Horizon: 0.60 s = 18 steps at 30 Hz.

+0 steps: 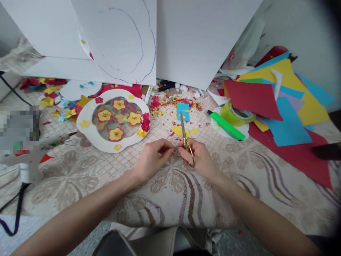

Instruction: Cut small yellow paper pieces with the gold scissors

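Observation:
My left hand [151, 158] is closed in a pinch near the middle of the table, its fingertips meeting those of my other hand. Whatever lies between them is too small to make out. Gold-handled scissors [184, 133] rest in my right hand [199, 156], blades pointing away from me. Just beyond the hands lie yellow paper pieces [176, 130] and a blue paper piece [183, 106], partly behind the blades. To the left, a white wavy-edged frame [102, 143] with a see-through middle carries red and yellow paper flowers [115, 133].
A glue gun [29, 169] lies at the left. Paper scraps [162, 103] litter the back. On the right are a green cutter knife [228, 126], a tape roll [230, 115] and coloured paper sheets [289, 124]. White boards [191, 39] stand behind.

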Each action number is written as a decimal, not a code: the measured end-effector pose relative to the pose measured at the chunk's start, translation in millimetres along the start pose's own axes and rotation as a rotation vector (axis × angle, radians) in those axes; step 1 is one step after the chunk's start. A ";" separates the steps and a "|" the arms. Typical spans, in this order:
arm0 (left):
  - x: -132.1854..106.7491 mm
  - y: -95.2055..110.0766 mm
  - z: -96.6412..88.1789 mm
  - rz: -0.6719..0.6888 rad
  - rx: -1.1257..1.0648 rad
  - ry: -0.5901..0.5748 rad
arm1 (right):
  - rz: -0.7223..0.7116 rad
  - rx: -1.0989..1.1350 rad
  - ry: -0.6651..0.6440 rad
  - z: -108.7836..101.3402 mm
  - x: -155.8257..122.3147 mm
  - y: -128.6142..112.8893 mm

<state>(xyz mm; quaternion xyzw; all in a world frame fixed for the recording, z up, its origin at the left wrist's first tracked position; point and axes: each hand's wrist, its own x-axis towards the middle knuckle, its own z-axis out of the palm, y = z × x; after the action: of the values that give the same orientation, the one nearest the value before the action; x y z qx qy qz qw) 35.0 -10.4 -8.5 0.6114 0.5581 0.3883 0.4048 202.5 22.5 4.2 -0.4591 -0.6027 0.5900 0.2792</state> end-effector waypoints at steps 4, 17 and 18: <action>2.3 0.7 0.2 -0.078 -0.126 -0.026 | 0.015 0.003 -0.002 -0.1 -1.1 -3.6; 5.0 -1.6 0.8 -0.132 -0.367 -0.086 | 0.065 0.044 -0.035 -1.6 -1.4 -3.8; 4.6 -1.9 0.4 -0.103 -0.344 -0.082 | 0.065 0.047 -0.035 -1.6 -1.6 -3.9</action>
<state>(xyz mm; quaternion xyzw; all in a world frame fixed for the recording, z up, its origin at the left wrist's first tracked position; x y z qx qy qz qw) 35.1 -5.8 -10.3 0.5192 0.4970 0.4317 0.5451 203.7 22.3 8.5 -0.4611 -0.5785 0.6206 0.2599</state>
